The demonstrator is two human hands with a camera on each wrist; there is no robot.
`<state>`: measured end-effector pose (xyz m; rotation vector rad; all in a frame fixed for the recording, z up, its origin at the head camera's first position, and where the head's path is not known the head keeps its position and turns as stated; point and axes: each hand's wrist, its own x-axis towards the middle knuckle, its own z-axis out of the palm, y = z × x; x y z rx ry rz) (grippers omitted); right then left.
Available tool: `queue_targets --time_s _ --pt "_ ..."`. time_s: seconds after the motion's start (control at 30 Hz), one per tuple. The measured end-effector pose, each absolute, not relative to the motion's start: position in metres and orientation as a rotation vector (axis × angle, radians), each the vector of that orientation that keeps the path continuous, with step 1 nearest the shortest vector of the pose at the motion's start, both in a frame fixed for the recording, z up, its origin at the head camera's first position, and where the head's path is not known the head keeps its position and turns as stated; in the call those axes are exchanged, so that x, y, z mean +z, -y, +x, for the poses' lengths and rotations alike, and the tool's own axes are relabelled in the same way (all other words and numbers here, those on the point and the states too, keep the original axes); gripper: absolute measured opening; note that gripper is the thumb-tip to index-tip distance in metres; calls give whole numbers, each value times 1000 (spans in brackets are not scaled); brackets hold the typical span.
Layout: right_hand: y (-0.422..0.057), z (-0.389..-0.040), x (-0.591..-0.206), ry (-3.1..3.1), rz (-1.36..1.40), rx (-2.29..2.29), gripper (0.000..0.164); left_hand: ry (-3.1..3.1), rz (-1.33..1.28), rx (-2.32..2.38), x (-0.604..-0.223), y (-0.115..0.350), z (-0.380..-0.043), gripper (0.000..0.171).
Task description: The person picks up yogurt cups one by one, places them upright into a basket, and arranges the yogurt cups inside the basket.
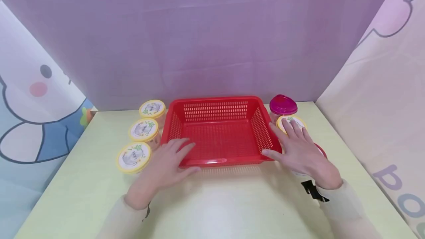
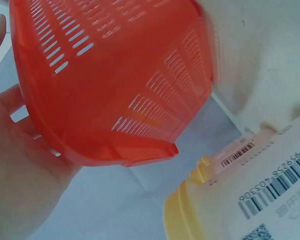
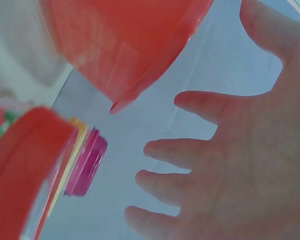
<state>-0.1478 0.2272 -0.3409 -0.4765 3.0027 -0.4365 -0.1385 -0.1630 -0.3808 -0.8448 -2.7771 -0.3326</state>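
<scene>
A red plastic basket (image 1: 220,141) with slotted walls stands on the table in the head view. At its front left corner is my left hand (image 1: 162,165), fingers extended over the rim. The left wrist view shows that hand (image 2: 25,170) with its fingers along the outside of the basket rim (image 2: 85,161). My right hand (image 1: 299,152) is above the containers beside the basket's front right corner, thumb near the rim. In the right wrist view the right hand (image 3: 240,150) has its fingers spread, apart from the basket (image 3: 125,50), holding nothing.
Three yellow-lidded containers (image 1: 144,130) line the basket's left side. On the right stand a magenta-lidded container (image 1: 283,105), a yellow-lidded one (image 1: 300,121) and a red-lidded one (image 1: 321,151), partly hidden by my hand. A purple cloth (image 1: 212,40) hangs behind the table.
</scene>
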Motion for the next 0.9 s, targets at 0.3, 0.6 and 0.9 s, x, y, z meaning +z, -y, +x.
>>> queue_targets --time_s 0.3,0.6,0.9 --pt "-249 -139 -340 -2986 -405 -472 95 2729 -880 -302 -392 164 -135 68" --pt "-275 -136 -347 -2990 -342 -459 100 2670 -916 -250 -395 161 -134 59" --pt "-284 -136 -355 -2951 -238 -378 107 2647 -917 -246 -392 159 -134 46"
